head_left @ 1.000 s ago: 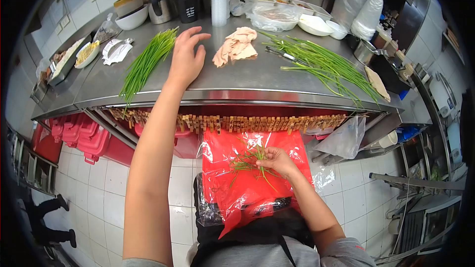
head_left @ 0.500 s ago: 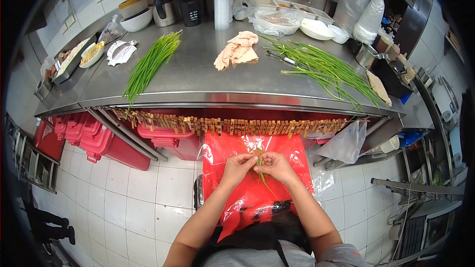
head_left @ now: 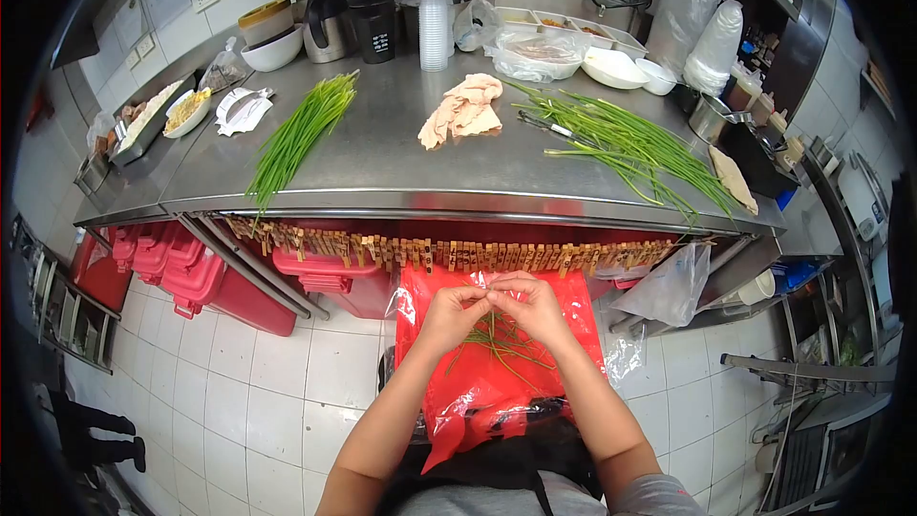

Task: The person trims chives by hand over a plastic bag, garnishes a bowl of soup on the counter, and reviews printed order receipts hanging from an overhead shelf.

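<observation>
Over a red plastic bag (head_left: 564,344), my left hand (head_left: 455,313) and my right hand (head_left: 531,308) meet, thumbs and fingertips pinched together. Whatever may be between them is hidden or too small to make out. Just below the hands, thin green and yellowish stalk scraps (head_left: 501,344) lie loose on the red plastic. On the steel counter (head_left: 401,167) ahead are a neat bundle of long green chive-like stalks (head_left: 304,139) at left and a looser pile of green stalks (head_left: 630,139) at right. A dark pen-like tool (head_left: 554,127) lies against the right pile.
A crumpled pinkish cloth (head_left: 462,111) sits mid-counter. Wooden clothespins (head_left: 458,255) hang in a row under the counter edge. Red lidded bins (head_left: 229,287) stand below left. Stacked plastic cups (head_left: 434,33), a kettle (head_left: 327,24) and bowls (head_left: 614,68) line the back.
The green strands that were between my fingers now lie on the red bag beneath. My hands have drawn slightly closer together, fingertips touching. The view has shifted a little.
</observation>
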### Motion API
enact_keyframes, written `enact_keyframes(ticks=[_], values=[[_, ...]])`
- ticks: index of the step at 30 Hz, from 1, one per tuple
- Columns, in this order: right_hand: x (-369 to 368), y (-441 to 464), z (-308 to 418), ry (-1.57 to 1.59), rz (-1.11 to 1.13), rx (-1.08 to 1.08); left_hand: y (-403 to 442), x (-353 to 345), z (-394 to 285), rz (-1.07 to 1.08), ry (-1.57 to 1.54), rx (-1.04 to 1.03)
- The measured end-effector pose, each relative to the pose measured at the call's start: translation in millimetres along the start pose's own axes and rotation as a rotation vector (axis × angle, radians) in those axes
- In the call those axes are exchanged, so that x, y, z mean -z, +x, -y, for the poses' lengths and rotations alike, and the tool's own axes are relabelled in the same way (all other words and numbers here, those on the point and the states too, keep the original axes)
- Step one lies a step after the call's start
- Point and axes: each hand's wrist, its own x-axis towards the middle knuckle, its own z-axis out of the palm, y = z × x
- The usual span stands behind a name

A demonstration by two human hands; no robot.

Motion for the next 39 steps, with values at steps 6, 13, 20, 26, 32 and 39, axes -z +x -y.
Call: enact_keyframes(ticks=[6,13,20,26,32,39], values=[[9.4,6.8,-3.0,0.321,-0.194,-0.115,-9.6,1.3,-7.5,0.081,0.042,0.087],[26.5,-13.6,-11.4,-0.366,-0.154,-0.261,-39.2,29.2,20.0,0.105,0.744,0.1],[-25.4,-63.5,-29.8,-1.022,0.325,-0.239,-45.0,31.3,17.9,-0.004,0.717,0.113],[-4.3,-54.8,-49.7,-0.612,0.279,-0.347,-48.3,18.0,13.2,0.038,0.54,-0.082],[-8.6,-62.1,-25.8,-1.016,0.511,-0.378,-42.0,4.0,22.9,0.12,0.532,-0.198],[15.5,-47.2,-19.5,-0.541,0.605,-0.331,-48.1,-5.7,26.4,0.238,0.618,-0.401]])
